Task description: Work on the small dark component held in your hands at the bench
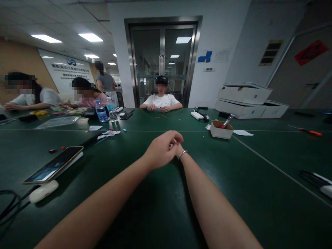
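In the head view my left hand [160, 149] lies across my right hand [179, 149] above the middle of the green table [220, 193]. The left fingers are curled round toward the right hand, closed over it just ahead of the wrist. Most of the right hand is hidden behind the left, so its fingers do not show. A silver bracelet [182, 154] circles my right wrist. No other object can be seen in either hand.
A phone [54, 165] and a white cabled device [44, 192] lie left. Ahead stand bottles [101, 112] and a small box [221, 130] holding a red-handled tool. Right are white boxes [243, 93] and a screwdriver [310, 131]. A person [163, 101] sits opposite; others are left.
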Demonstrator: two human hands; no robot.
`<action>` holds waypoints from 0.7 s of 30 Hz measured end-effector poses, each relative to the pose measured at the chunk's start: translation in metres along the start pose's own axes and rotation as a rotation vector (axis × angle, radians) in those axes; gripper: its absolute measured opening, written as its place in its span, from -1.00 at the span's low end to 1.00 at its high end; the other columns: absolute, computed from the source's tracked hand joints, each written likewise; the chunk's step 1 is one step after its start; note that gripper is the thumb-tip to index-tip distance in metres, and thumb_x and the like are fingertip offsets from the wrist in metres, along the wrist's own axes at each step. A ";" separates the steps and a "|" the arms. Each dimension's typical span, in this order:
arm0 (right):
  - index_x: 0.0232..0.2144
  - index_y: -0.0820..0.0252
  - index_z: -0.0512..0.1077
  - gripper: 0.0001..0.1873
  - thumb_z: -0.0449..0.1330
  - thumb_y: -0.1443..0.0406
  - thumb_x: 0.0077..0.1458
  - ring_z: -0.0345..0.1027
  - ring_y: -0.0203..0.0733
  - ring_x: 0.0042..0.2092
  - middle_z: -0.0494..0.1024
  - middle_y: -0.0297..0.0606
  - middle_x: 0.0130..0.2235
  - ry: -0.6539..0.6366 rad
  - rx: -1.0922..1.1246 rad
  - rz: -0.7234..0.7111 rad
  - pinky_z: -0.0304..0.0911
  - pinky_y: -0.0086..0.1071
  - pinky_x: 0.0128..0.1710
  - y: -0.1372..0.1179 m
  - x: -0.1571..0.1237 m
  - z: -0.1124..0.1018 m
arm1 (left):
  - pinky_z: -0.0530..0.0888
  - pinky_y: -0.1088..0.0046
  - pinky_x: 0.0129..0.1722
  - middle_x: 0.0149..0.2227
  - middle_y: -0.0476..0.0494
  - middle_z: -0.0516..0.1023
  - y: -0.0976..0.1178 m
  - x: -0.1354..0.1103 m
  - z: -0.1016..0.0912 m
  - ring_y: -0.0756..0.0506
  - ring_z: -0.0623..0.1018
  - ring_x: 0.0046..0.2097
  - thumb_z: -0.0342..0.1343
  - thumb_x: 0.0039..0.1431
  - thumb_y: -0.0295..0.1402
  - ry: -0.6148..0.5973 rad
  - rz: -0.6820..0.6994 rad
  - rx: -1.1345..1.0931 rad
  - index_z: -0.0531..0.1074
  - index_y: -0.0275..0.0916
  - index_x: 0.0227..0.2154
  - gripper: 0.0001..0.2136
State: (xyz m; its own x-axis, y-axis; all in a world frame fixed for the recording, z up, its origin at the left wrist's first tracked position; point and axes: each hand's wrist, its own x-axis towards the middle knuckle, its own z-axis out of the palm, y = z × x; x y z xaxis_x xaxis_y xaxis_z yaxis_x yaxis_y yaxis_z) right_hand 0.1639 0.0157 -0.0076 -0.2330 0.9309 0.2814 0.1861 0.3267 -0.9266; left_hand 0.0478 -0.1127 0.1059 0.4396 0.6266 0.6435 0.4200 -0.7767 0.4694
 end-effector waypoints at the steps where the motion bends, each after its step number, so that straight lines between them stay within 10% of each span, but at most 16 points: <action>1: -0.33 0.26 0.42 -0.83 0.22 0.32 -0.05 0.26 -0.35 -0.59 0.35 -0.41 -0.63 -0.007 0.002 0.022 0.17 -0.52 -0.61 0.001 0.000 0.000 | 0.40 0.39 -0.17 -0.26 -0.09 0.46 -0.024 0.005 0.002 -0.04 0.45 -0.23 -0.04 0.06 -0.52 0.030 -0.074 0.056 0.38 -0.20 -0.28 -0.81; 8: -0.32 0.21 0.38 -0.76 0.23 0.23 -0.08 0.14 -0.48 -0.70 0.32 -0.49 -0.58 0.034 0.069 0.074 0.06 -0.59 -0.74 -0.002 0.000 0.000 | 0.35 0.31 -0.08 -0.19 -0.20 0.45 -0.143 0.005 0.019 -0.11 0.44 -0.14 0.00 0.08 -0.41 0.122 -0.479 0.213 0.41 -0.23 -0.26 -0.83; 21: -0.32 0.19 0.38 -0.83 0.20 0.28 -0.04 0.13 -0.50 -0.72 0.35 -0.47 -0.57 0.062 -0.040 0.091 0.05 -0.61 -0.77 -0.002 0.001 0.001 | 0.42 0.44 -0.29 -0.26 -0.10 0.49 -0.159 -0.015 0.047 -0.02 0.51 -0.32 0.02 0.11 -0.17 0.151 -0.573 -0.320 0.40 -0.20 -0.23 -0.75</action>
State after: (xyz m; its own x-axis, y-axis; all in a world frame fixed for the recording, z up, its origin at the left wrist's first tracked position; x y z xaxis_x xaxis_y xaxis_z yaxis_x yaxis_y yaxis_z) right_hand 0.1621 0.0159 -0.0055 -0.1539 0.9650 0.2125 0.2422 0.2453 -0.9387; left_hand 0.0116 0.0039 -0.0069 0.0918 0.9477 0.3057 0.2876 -0.3191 0.9030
